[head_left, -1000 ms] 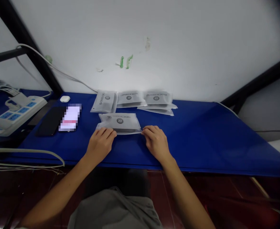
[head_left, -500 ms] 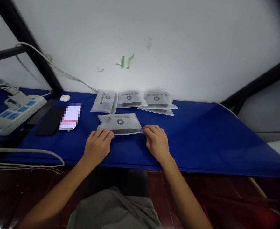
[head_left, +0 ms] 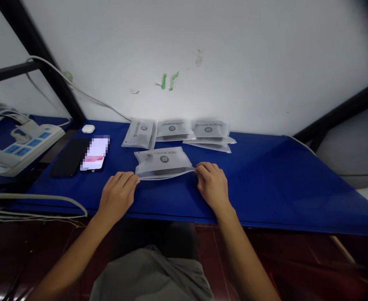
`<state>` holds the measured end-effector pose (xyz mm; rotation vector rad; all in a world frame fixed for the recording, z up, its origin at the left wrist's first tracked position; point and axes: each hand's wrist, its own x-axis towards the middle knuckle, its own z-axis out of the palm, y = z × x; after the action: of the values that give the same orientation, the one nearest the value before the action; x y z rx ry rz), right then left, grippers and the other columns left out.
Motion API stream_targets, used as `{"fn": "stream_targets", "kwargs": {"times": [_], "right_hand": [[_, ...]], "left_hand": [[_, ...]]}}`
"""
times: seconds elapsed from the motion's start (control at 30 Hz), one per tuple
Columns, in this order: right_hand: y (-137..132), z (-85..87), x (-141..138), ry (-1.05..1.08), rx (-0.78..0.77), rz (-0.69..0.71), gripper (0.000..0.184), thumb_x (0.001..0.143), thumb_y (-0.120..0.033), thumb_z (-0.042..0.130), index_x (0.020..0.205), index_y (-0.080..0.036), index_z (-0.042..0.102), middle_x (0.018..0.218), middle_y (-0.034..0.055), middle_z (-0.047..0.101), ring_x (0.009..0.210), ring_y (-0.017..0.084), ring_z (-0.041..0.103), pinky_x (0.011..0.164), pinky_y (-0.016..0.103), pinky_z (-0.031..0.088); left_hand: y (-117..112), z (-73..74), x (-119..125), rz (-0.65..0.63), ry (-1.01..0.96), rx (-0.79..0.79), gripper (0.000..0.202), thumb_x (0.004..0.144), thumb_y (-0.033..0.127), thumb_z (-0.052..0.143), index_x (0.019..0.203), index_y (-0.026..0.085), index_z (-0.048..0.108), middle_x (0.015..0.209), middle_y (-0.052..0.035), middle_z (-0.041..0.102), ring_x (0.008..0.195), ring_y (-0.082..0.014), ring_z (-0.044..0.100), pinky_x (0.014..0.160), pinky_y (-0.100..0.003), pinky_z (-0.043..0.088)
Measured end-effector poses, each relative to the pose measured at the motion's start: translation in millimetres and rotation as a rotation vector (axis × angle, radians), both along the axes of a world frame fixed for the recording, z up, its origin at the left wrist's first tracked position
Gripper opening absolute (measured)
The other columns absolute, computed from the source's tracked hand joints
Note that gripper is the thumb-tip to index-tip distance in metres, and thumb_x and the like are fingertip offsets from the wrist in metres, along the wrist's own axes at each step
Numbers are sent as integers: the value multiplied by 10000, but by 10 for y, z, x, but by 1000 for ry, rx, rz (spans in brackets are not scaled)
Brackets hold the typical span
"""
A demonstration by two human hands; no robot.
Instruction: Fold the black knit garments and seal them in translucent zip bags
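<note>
A frosted zip bag (head_left: pixel 163 161) with a dark round logo and grey lettering lies on the blue table in front of me. Something dark shows through it. My left hand (head_left: pixel 119 192) pinches the bag's near left corner between thumb and fingers. At its near right corner, my right hand (head_left: pixel 213 184) has its fingers closed on the edge. The near edge, with its zip strip, is stretched between both hands, and the two layers look slightly apart along it.
Behind are similar bags: one at left (head_left: pixel 140 133), one in the middle (head_left: pixel 174 129), and overlapping ones at right (head_left: pixel 209 129). To the left lie a lit phone (head_left: pixel 96 152), a dark phone (head_left: pixel 69 156), a white earbud case (head_left: pixel 88 128) and a power strip (head_left: pixel 24 146) with cables.
My left hand has slid left to the bag's near left corner, and my right hand has shifted slightly right with the other corner. The near edge is now more fully exposed.
</note>
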<state>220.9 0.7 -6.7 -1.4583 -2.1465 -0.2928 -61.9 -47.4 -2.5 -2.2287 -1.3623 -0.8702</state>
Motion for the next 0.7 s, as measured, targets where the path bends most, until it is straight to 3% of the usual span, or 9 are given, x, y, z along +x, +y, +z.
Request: {"fn": "stream_targets", "kwargs": {"times": [0.13, 0.23, 0.33, 0.43, 0.57, 0.7], "right_hand": [[28, -74, 26, -7, -27, -45, 190, 884, -170, 487, 819, -211, 661, 955, 75, 673, 803, 222, 535, 667, 346, 362], [33, -102, 17, -5, -53, -79, 187, 858, -150, 507, 902, -202, 681, 982, 83, 676, 833, 235, 555, 676, 354, 383], [20, -91, -12, 15, -54, -83, 284, 808, -71, 488, 989, -183, 675, 991, 86, 677, 862, 243, 569, 691, 359, 404], [3, -80, -32, 54, -38, -77, 364, 760, -24, 463, 1025, -167, 667, 986, 88, 682, 874, 248, 576, 705, 362, 418], [-1, -83, -33, 105, -83, -69, 295, 811, -87, 468, 1014, -174, 663, 966, 87, 704, 859, 258, 587, 705, 371, 430], [82, -9, -45, 141, -164, -73, 218, 878, -206, 482, 974, -186, 678, 933, 80, 717, 849, 255, 608, 724, 376, 448]], "left_hand": [[-75, 21, 84, -111, -39, -109, 99, 884, 161, 534, 920, 172, 625, 905, -72, 667, 837, -198, 605, 724, -326, 477], [-28, 71, 130, -146, -153, -155, 167, 880, 227, 553, 1032, 184, 609, 989, -85, 657, 920, -212, 605, 810, -350, 498], [173, 106, 136, 17, -335, -214, 335, 903, 275, 503, 1227, 195, 525, 1095, -106, 637, 1033, -233, 594, 884, -389, 497], [460, 85, 109, 208, -393, -346, 399, 899, 324, 485, 1268, 174, 509, 1149, -141, 627, 1019, -263, 604, 861, -435, 503], [742, 7, 62, 296, -357, -560, 310, 882, 308, 456, 1049, 128, 645, 1026, -169, 675, 952, -290, 634, 836, -437, 492], [809, -18, 38, 281, -374, -605, 234, 862, 280, 470, 852, 173, 678, 872, -124, 715, 840, -274, 657, 762, -391, 490]]}}
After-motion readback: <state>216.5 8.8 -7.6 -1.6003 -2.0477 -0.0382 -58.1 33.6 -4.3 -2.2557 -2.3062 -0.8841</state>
